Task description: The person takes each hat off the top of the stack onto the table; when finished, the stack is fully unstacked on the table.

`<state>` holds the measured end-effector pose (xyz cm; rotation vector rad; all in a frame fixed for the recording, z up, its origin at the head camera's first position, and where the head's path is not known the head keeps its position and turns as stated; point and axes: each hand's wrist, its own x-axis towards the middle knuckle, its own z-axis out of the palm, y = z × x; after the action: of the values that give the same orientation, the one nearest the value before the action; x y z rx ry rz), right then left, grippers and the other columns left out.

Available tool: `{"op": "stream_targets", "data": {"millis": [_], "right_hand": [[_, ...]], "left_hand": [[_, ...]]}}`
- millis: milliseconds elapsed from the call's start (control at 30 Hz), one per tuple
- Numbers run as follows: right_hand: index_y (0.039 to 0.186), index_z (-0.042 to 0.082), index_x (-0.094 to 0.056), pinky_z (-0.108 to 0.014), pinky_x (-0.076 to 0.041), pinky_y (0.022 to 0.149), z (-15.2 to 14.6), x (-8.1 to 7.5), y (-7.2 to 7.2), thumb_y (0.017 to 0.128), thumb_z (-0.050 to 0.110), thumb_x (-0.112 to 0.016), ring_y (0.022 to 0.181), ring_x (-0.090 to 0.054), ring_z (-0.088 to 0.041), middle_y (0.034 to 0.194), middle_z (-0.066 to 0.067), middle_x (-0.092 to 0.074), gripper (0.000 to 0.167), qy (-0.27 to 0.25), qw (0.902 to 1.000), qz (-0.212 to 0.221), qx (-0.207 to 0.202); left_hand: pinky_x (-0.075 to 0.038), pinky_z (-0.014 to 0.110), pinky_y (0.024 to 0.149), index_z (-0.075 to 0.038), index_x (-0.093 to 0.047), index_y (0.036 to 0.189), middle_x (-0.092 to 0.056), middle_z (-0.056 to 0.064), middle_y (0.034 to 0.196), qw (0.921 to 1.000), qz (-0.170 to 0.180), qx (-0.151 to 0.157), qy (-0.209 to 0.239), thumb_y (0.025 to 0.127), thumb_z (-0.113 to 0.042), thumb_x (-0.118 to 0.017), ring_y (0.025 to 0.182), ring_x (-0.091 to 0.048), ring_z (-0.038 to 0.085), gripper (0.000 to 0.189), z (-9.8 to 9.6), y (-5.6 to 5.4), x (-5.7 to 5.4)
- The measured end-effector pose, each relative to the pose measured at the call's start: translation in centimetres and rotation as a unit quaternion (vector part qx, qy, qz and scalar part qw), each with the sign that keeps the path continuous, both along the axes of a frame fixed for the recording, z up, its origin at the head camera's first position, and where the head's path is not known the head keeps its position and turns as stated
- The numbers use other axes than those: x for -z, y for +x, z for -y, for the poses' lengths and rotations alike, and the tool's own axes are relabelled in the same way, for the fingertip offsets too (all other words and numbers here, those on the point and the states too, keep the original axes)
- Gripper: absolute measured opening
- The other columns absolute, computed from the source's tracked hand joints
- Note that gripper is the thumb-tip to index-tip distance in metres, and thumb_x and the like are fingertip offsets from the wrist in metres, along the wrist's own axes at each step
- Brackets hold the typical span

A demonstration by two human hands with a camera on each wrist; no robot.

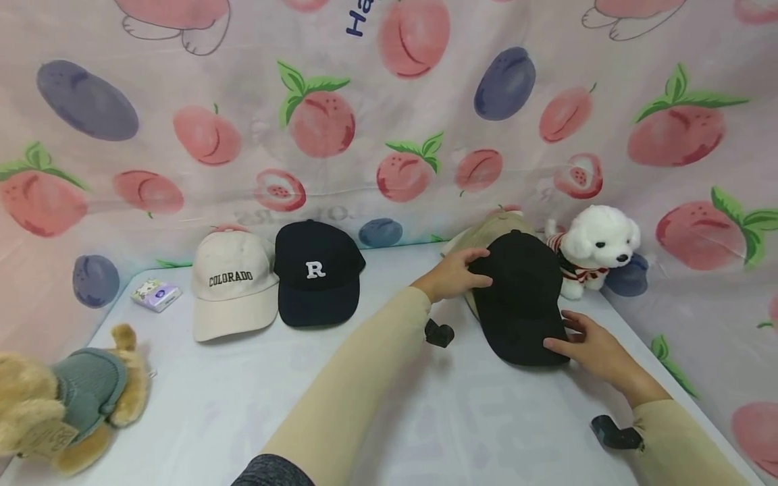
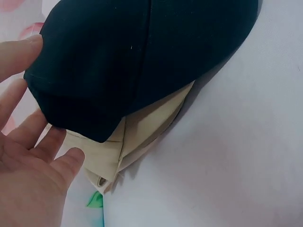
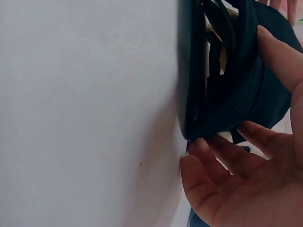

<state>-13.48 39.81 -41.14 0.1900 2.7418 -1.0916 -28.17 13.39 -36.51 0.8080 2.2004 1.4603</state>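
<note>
A plain black baseball cap (image 1: 516, 297) lies tilted over a khaki cap (image 1: 495, 229), its brim toward the front. My left hand (image 1: 452, 273) holds the crown's left side, fingers along the edge. In the left wrist view, the khaki cap (image 2: 154, 118) shows from beneath the black cap (image 2: 118, 56), with a paler edge below. At the right end of the brim, my right hand (image 1: 595, 347) grips with the thumb on top. Seen from the right wrist, the thumb of that hand (image 3: 251, 184) presses the black cap (image 3: 265, 85) while its fingers curl at the lower edge.
A white plush dog (image 1: 598, 243) in a striped outfit stands just right of the caps. Farther left are a navy cap (image 1: 319, 277) with an R, a cream COLORADO cap (image 1: 234, 283), and a small purple packet (image 1: 157, 295). A tan plush toy (image 1: 91, 385) lies at the left edge.
</note>
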Motion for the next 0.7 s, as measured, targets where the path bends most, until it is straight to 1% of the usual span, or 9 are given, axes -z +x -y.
{"op": "stream_targets", "data": {"millis": [100, 200, 267, 333, 433, 533, 600, 633, 700], "right_hand": [[0.151, -0.014, -0.019, -0.061, -0.044, 0.097, 0.0, 0.0, 0.0, 0.092, 0.048, -0.070, 0.130, -0.038, -0.055, 0.149, -0.038, -0.029, 0.099, -0.003, 1.0000, 0.000, -0.004], [0.152, -0.013, -0.018, -0.062, -0.042, 0.098, -0.2, 0.1, 0.1, 0.092, 0.045, -0.071, 0.130, -0.037, -0.055, 0.150, -0.038, -0.028, 0.099, -0.005, 0.9999, -0.004, -0.009], [0.152, -0.014, -0.016, -0.063, -0.041, 0.098, -0.3, 0.2, 0.2, 0.092, 0.042, -0.073, 0.130, -0.037, -0.056, 0.150, -0.038, -0.028, 0.100, -0.008, 0.9998, -0.009, -0.013], [0.152, -0.014, -0.013, -0.064, -0.040, 0.099, -0.5, 0.3, 0.2, 0.092, 0.038, -0.074, 0.130, -0.036, -0.058, 0.149, -0.040, -0.028, 0.100, -0.009, 0.9997, -0.015, -0.019], [0.152, -0.015, -0.008, -0.065, -0.038, 0.099, -0.7, 0.2, 0.2, 0.092, 0.033, -0.074, 0.130, -0.035, -0.059, 0.147, -0.044, -0.027, 0.101, -0.012, 0.9993, -0.022, -0.029], [0.153, -0.013, -0.007, -0.066, -0.038, 0.099, -0.9, 0.2, 0.1, 0.093, 0.032, -0.073, 0.131, -0.035, -0.058, 0.146, -0.045, -0.028, 0.101, -0.014, 0.9989, -0.023, -0.038], [0.153, -0.012, -0.006, -0.066, -0.039, 0.098, -0.9, 0.2, 0.1, 0.093, 0.033, -0.073, 0.131, -0.035, -0.058, 0.146, -0.045, -0.029, 0.101, -0.019, 0.9988, -0.018, -0.042], [0.154, -0.011, -0.004, -0.065, -0.040, 0.097, -0.9, 0.3, 0.0, 0.093, 0.033, -0.073, 0.131, -0.036, -0.058, 0.145, -0.045, -0.030, 0.102, -0.021, 0.9987, -0.017, -0.044], [0.155, -0.008, 0.001, -0.064, -0.042, 0.096, -0.8, 0.4, 0.1, 0.091, 0.033, -0.074, 0.129, -0.037, -0.058, 0.143, -0.045, -0.033, 0.107, -0.028, 0.9986, -0.016, -0.042]], "left_hand": [[-0.034, 0.026, 0.107, -0.011, -0.054, 0.141, -0.046, 0.008, 0.149, 0.9999, -0.002, -0.005, 0.009, 0.092, -0.015, -0.072, 0.138, -0.039, 0.017, 0.052, 0.0, 0.2, -0.2], [-0.040, 0.026, 0.101, -0.011, -0.055, 0.135, -0.050, 0.011, 0.142, 0.9998, -0.003, -0.005, 0.017, 0.093, -0.014, -0.072, 0.131, -0.046, 0.019, 0.046, -0.1, 0.4, -0.6], [-0.044, 0.027, 0.096, -0.012, -0.055, 0.135, -0.050, 0.011, 0.142, 0.9998, 0.001, 0.005, 0.021, 0.093, -0.013, -0.072, 0.128, -0.049, 0.021, 0.045, -0.2, 0.6, -1.0], [-0.046, 0.026, 0.093, -0.012, -0.055, 0.137, -0.050, 0.010, 0.143, 0.9995, 0.000, 0.022, 0.024, 0.094, -0.011, -0.071, 0.127, -0.050, 0.023, 0.047, -0.2, 0.7, -1.4], [-0.045, 0.026, 0.097, -0.014, -0.053, 0.143, -0.046, 0.008, 0.149, 0.9983, -0.007, 0.052, 0.025, 0.094, -0.009, -0.070, 0.134, -0.046, 0.023, 0.052, -0.3, 1.0, -2.0], [-0.039, 0.026, 0.104, -0.018, -0.053, 0.145, -0.043, 0.004, 0.153, 0.9972, -0.028, 0.069, 0.010, 0.095, -0.011, -0.070, 0.140, -0.039, 0.019, 0.054, -0.4, 1.2, -2.4], [-0.037, 0.025, 0.105, -0.020, -0.055, 0.143, -0.043, 0.002, 0.152, 0.9966, -0.044, 0.070, -0.005, 0.095, -0.013, -0.071, 0.141, -0.037, 0.016, 0.052, -0.5, 1.4, -2.6], [-0.037, 0.024, 0.105, -0.020, -0.056, 0.142, -0.044, 0.001, 0.152, 0.9964, -0.049, 0.068, -0.011, 0.095, -0.014, -0.071, 0.139, -0.039, 0.014, 0.050, -0.5, 1.5, -2.6], [-0.039, 0.021, 0.101, -0.018, -0.058, 0.139, -0.048, 0.002, 0.147, 0.9964, -0.054, 0.064, -0.010, 0.094, -0.014, -0.071, 0.131, -0.044, 0.010, 0.046, -0.5, 1.7, -2.6]]}}
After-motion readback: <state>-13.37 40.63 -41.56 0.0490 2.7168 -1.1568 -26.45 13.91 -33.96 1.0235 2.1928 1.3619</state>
